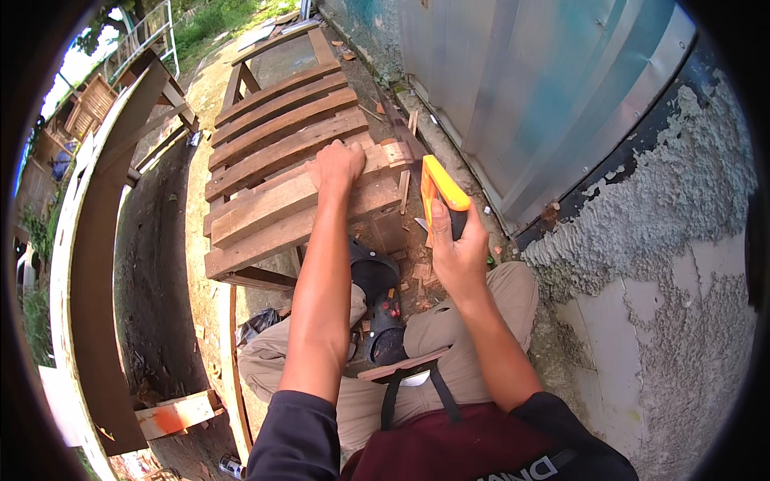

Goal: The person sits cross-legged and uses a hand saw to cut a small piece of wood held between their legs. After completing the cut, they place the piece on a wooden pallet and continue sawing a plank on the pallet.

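Note:
My left hand (337, 166) presses down on a wooden plank (269, 210), its fingers curled over the top. That plank lies across a slatted wooden frame (281, 132), and its right end sticks out past the slats. In my right hand (459, 244) is a handsaw (446, 186) with a yellow and black handle, fingers wrapped round the grip. The saw is held up to the right of the plank's end, apart from it. Most of its blade cannot be made out from this angle.
Close on the right stand a corrugated metal sheet (529, 88) and a rough grey wall (666, 184). A long board structure (92, 240) runs along the left. Wood scraps (423, 272) litter the ground by my shoes (377, 276). A painted wood offcut (172, 415) lies lower left.

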`<state>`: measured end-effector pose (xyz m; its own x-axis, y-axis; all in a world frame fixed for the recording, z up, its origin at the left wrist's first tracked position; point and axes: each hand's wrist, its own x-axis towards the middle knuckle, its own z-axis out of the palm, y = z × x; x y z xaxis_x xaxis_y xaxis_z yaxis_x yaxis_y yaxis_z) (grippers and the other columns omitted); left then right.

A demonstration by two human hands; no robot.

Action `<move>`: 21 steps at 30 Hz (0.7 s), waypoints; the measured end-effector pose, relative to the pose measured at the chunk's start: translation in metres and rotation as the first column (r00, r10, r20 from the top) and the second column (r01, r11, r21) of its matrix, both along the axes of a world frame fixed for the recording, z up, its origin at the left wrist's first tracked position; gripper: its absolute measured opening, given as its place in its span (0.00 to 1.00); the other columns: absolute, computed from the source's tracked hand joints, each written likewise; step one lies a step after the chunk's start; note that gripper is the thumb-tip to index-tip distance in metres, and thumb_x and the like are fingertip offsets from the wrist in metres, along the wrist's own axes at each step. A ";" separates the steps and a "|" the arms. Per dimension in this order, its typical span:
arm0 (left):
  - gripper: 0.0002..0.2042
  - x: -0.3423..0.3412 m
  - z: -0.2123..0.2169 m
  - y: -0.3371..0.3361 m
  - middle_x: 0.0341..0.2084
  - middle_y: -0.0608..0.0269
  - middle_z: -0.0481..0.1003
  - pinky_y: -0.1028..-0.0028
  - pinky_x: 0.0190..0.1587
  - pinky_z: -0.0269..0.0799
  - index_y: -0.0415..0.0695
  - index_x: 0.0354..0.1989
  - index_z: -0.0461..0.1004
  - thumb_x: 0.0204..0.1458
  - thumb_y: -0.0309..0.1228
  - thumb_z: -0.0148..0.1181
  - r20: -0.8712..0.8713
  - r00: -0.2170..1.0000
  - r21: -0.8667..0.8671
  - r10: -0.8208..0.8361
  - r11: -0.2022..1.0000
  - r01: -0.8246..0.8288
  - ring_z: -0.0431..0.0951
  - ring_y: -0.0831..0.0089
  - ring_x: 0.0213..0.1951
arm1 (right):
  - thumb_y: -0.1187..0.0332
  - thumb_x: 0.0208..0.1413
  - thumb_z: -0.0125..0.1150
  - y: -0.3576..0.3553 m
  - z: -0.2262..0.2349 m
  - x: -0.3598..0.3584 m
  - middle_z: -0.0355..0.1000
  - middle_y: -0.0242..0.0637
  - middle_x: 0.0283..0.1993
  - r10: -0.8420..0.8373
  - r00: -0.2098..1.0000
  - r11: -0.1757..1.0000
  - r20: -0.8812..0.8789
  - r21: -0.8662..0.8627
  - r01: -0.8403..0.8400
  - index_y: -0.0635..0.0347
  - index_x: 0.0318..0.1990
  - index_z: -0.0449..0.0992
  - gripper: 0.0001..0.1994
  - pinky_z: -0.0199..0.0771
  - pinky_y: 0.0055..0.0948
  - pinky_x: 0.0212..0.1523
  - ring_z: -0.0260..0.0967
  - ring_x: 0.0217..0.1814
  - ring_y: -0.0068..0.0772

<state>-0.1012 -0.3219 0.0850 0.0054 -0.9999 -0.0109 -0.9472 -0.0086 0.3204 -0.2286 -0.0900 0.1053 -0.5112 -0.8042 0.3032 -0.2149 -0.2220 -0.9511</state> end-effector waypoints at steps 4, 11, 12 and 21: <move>0.27 -0.008 0.006 0.003 0.54 0.43 0.78 0.46 0.66 0.59 0.40 0.55 0.79 0.59 0.47 0.43 0.021 1.000 -0.017 -0.004 1.000 0.004 0.76 0.50 0.59 | 0.56 0.67 0.61 -0.013 0.002 0.010 0.74 0.45 0.25 0.003 0.999 1.000 -0.046 -0.005 -0.003 0.66 0.43 0.72 0.18 0.72 0.37 0.30 0.75 0.26 0.38; 0.27 -0.004 -0.002 0.006 0.53 0.45 0.79 0.48 0.65 0.60 0.40 0.54 0.79 0.59 0.46 0.44 0.005 0.999 -0.033 -0.032 0.999 0.033 0.77 0.51 0.58 | 0.62 0.66 0.63 0.036 -0.015 -0.002 0.75 0.38 0.28 0.091 0.988 0.993 -0.125 0.080 -0.082 0.68 0.47 0.73 0.15 0.72 0.31 0.31 0.72 0.27 0.27; 0.27 -0.003 -0.001 0.005 0.53 0.45 0.79 0.48 0.65 0.61 0.40 0.53 0.79 0.59 0.46 0.44 0.007 1.000 -0.022 -0.025 0.999 0.025 0.77 0.51 0.58 | 0.64 0.67 0.62 0.061 -0.022 -0.007 0.75 0.34 0.29 0.112 0.994 0.987 -0.011 0.116 -0.110 0.69 0.49 0.73 0.15 0.71 0.28 0.31 0.71 0.27 0.24; 0.25 -0.007 0.003 0.002 0.52 0.48 0.80 0.50 0.64 0.62 0.39 0.52 0.79 0.59 0.45 0.45 -0.003 1.000 0.004 -0.008 1.000 0.008 0.77 0.55 0.58 | 0.62 0.69 0.58 -0.019 -0.009 -0.003 0.70 0.28 0.28 0.070 0.997 0.998 0.018 -0.008 -0.070 0.69 0.50 0.75 0.15 0.65 0.22 0.26 0.64 0.25 0.15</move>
